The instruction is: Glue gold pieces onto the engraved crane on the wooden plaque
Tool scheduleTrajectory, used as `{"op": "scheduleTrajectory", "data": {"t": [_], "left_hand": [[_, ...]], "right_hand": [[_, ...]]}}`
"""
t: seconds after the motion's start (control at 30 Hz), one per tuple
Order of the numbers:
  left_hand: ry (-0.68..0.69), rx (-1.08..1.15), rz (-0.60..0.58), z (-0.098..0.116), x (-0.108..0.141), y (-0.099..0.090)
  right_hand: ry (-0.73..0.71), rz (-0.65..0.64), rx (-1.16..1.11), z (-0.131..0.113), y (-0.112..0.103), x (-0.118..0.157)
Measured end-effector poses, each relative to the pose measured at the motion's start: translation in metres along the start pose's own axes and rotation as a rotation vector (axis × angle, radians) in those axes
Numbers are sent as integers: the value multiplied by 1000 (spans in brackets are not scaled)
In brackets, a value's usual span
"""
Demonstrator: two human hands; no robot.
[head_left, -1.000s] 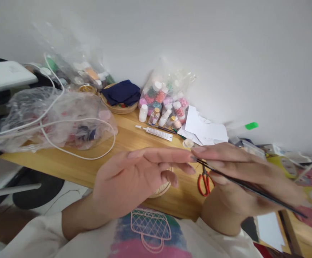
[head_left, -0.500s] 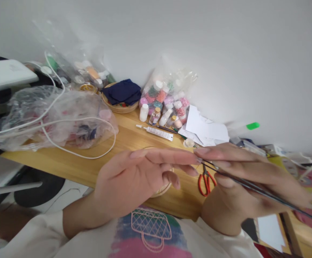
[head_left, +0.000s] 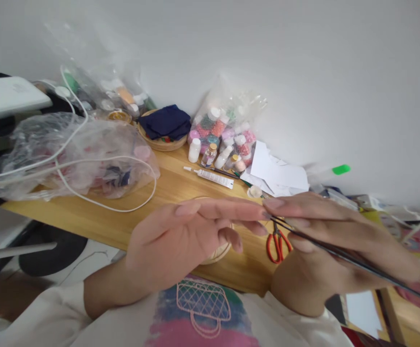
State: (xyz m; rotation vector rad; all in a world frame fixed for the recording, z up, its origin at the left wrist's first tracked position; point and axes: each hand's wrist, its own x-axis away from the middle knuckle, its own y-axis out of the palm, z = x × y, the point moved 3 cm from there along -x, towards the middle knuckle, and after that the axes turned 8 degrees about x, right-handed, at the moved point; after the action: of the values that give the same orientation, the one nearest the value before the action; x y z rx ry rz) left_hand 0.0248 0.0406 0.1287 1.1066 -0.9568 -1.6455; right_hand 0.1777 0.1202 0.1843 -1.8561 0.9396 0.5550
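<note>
My left hand (head_left: 181, 241) is held palm up over the desk, its index finger stretched to the right and the other fingers loosely bent. In my right hand (head_left: 325, 231) are thin dark tweezers (head_left: 347, 254), gripped between thumb and fingers. Their tips meet the tip of my left index finger, where a tiny dark spot shows; I cannot make out what it is. Partly hidden below my left fingers lies a round hoop (head_left: 222, 254). Red-handled pliers (head_left: 275, 246) rest on the wood between my hands.
Behind my hands are a white glue tube (head_left: 215, 178), small bottles (head_left: 209, 155), a bag of coloured jars (head_left: 217, 127) and white papers (head_left: 278, 173). Dark blue cloth (head_left: 164, 123) sits on a round basket. At left, a white cable (head_left: 123, 210) crosses a plastic bag (head_left: 75, 154).
The tweezers' tips have shifted very slightly at my left fingertip. Both hands otherwise keep almost the same place.
</note>
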Motion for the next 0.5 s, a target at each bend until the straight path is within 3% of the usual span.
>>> {"op": "scheduleTrajectory", "data": {"t": [0.13,0.37,0.5], "left_hand": [[-10,-17,23,0,-1,-1],[-13,-8,-5,1,0,0],[-22,-20,13,1,-1,-2]], "right_hand": [[-1,46,50,0,1,3],[-54,-85,97,0,-2,-3],[6,-60,81,3,-4,-1]]}}
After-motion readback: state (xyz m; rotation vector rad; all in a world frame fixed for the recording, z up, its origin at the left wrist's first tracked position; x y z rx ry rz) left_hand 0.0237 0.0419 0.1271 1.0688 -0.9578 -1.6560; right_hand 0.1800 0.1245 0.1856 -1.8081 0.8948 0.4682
